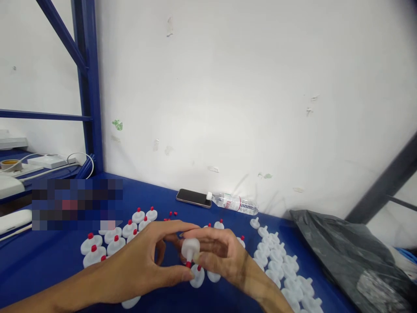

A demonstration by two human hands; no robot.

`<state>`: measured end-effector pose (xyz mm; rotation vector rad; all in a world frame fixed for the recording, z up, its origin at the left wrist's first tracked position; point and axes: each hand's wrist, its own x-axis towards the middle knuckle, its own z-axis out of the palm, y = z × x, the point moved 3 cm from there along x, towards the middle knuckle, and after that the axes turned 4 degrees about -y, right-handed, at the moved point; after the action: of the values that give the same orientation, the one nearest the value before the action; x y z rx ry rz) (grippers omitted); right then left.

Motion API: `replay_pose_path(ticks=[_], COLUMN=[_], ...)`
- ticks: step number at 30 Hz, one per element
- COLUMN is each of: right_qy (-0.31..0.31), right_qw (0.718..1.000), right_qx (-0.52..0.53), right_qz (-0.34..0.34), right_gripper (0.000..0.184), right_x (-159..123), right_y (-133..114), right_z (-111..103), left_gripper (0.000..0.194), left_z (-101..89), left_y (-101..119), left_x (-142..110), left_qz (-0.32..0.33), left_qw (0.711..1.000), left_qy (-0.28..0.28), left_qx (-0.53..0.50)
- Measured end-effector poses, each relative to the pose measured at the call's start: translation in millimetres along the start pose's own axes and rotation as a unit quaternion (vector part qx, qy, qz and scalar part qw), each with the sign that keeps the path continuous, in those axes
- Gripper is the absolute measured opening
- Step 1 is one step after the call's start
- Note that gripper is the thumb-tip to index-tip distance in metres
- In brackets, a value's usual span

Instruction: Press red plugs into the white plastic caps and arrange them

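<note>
1. White plastic stemmed disc (190, 248): it sits between the two hands, low and near the centre of the view, above the table. Its long axis runs from the disc down to the red cap (188, 264) at the stem's lower end, tipped slightly left.
2. Right hand (223, 256) is nearer the disc: its thumb lies against the disc's right side, apparently pinching it with fingers behind.
3. Left hand (153, 256) arches around the other side, index finger reaching over the top and thumb stretched out just beside the red cap. Whether that thumb presses the cap is unclear.
4. Red-capped discs (116, 245) stand on the blue table (156, 198) to the left; uncapped white discs (276, 256) crowd to the right. Loose red caps (173, 213) lie beyond the left hand.
5. Hidden: several fingertips behind the held disc, and the far face of its rim. The left hand covers part of the red-capped group, and the right forearm overlaps the uncapped ones, whose cluster runs off the bottom edge. A pixelated patch (76, 204) masks the left side of the table.
</note>
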<state>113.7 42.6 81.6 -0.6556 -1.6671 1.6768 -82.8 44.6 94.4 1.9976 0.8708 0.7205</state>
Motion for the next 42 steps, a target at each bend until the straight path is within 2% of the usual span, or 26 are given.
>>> replay_pose_path(ticks=[3, 6, 11, 20, 24, 27, 29, 31, 33, 35, 37, 38, 40, 42], right_qy=[-0.009, 0.011, 0.022, 0.037, 0.009, 0.017, 0.028, 0.045, 0.080, 0.126, 0.188, 0.229, 0.329, 0.379], right_qw=[1.000, 1.000, 1.000, 0.999, 1.000, 1.000, 0.998, 0.995, 0.989, 0.976, 0.949, 0.925, 0.849, 0.807], right_qx=[0.026, 0.006, 0.001, 0.001, 0.018, -0.012, -0.047, -0.083, -0.126, -0.173, -0.242, -0.285, -0.393, -0.435], right_qz=[0.009, 0.012, 0.000, 0.027, -0.002, 0.010, 0.019, 0.010, -0.001, -0.026, -0.074, -0.099, -0.133, -0.121], right_gripper=[0.062, 0.071, 0.058, 0.058, 0.057, 0.061, 0.053, 0.037, 0.026, 0.023, 0.023, 0.025, 0.030, 0.032], right_x=[3, 6, 8, 9, 7, 6, 5, 5, 4, 2, -1, -4, -11, -16], right_y=[9, 14, 10, 6, 2, 6, 8, 6, 0, -8, -16, -20, -25, -23], right_z=[1, 2, 9, 12, 14, 9, 7, 5, 0, -11, -30, -41, -65, -87], left_gripper=[0.058, 0.047, 0.045, 0.053, 0.051, 0.045, 0.043, 0.043, 0.036, 0.032, 0.032, 0.029, 0.024, 0.023], left_z=[0.1, 0.7, 2.4, 2.5, 1.2, 0.7, 0.1, -1.7, -5.7, -11.8, -17.8, -19.9, -21.7, -20.5], left_y=[5, 12, 11, 12, 10, 1, -7, -16, -22, -26, -29, -32, -38, -44], left_x=[1, 4, 7, 7, 6, 8, 9, 10, 11, 12, 13, 13, 15, 16], left_qz=[-0.019, 0.017, 0.028, 0.054, 0.041, 0.003, -0.020, -0.030, -0.020, 0.006, 0.036, 0.046, 0.060, 0.067], left_qw=[1.000, 0.999, 0.996, 0.994, 0.997, 0.998, 0.998, 0.998, 0.997, 0.986, 0.961, 0.949, 0.936, 0.926], left_qy=[-0.014, -0.024, -0.025, -0.006, 0.000, 0.006, 0.023, 0.044, 0.071, 0.108, 0.144, 0.152, 0.148, 0.127], left_qx=[0.013, -0.015, -0.083, -0.098, -0.072, -0.060, -0.060, -0.042, 0.020, 0.130, 0.234, 0.271, 0.314, 0.350])
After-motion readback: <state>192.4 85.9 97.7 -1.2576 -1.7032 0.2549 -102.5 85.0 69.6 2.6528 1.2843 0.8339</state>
